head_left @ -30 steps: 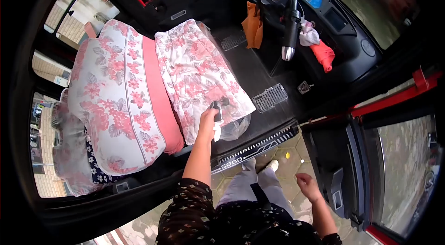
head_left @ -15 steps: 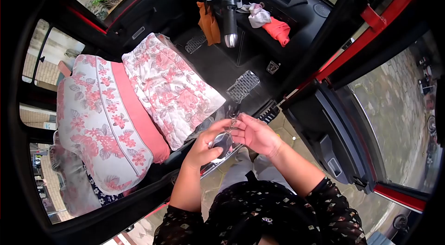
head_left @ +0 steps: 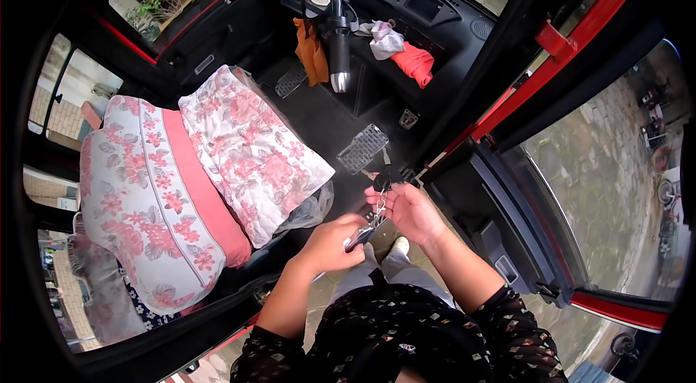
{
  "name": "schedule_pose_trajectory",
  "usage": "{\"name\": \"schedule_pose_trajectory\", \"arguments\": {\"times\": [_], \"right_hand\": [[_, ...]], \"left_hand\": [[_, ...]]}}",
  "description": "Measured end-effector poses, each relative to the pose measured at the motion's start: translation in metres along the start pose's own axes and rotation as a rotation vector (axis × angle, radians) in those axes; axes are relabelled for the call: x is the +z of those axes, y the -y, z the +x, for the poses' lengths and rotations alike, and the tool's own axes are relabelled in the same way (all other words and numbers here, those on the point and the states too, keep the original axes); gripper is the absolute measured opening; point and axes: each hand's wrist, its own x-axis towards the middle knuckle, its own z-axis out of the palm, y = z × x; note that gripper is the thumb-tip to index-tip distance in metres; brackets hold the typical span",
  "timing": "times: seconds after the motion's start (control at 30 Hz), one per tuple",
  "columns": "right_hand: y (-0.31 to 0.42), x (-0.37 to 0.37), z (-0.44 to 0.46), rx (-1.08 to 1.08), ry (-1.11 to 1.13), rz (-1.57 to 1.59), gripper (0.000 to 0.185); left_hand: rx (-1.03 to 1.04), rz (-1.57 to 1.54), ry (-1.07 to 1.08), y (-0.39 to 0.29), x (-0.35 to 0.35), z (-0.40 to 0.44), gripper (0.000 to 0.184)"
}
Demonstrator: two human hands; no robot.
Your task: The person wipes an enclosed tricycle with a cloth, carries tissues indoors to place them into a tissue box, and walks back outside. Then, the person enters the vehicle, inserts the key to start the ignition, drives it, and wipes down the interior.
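Note:
My left hand [head_left: 330, 245] is closed around a dark key fob [head_left: 359, 239], gripped between thumb and fingers. From the fob a silver key chain [head_left: 380, 209] runs up to my right hand [head_left: 412, 215]. The right palm is turned up, its fingers curled. At its fingertips sits a key [head_left: 384, 180] with a black head, its blade pointing away from me towards the vehicle floor. Both hands are in front of my waist, at the open doorway of a small vehicle. The fingers partly hide the fob.
On the left is a seat with a floral cover [head_left: 254, 158]. Ahead are handlebars with a black grip [head_left: 338, 50], an orange-brown bag [head_left: 310, 53], a red cloth [head_left: 413, 64] and a metal pedal [head_left: 363, 149]. An open door [head_left: 500, 216] stands on the right.
My left hand has turned and drawn slightly down from the right, so the fob hangs lower and the chain shows between the hands. The key now shows at my right fingertips. The view has shifted.

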Motion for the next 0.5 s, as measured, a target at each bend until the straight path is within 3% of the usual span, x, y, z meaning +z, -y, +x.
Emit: {"name": "schedule_pose_trajectory", "arguments": {"times": [0.2, 0.27, 0.4, 0.5], "right_hand": [[0.008, -0.005, -0.002, -0.071, 0.07, -0.019, 0.029], [0.011, -0.01, -0.002, -0.086, 0.085, -0.045, 0.025], [0.014, -0.016, -0.001, -0.134, 0.058, -0.183, 0.021], [0.018, -0.015, -0.003, -0.145, 0.038, -0.306, 0.022]], "left_hand": [[0.024, 0.173, 0.039, 0.011, 0.01, 0.008, 0.028], [-0.115, 0.074, -0.032, 0.003, 0.004, 0.011, 0.034], [-0.11, -0.188, -0.354, 0.018, 0.008, 0.029, 0.022], [-0.104, -0.401, -0.362, 0.008, 0.007, 0.049, 0.022]]}}
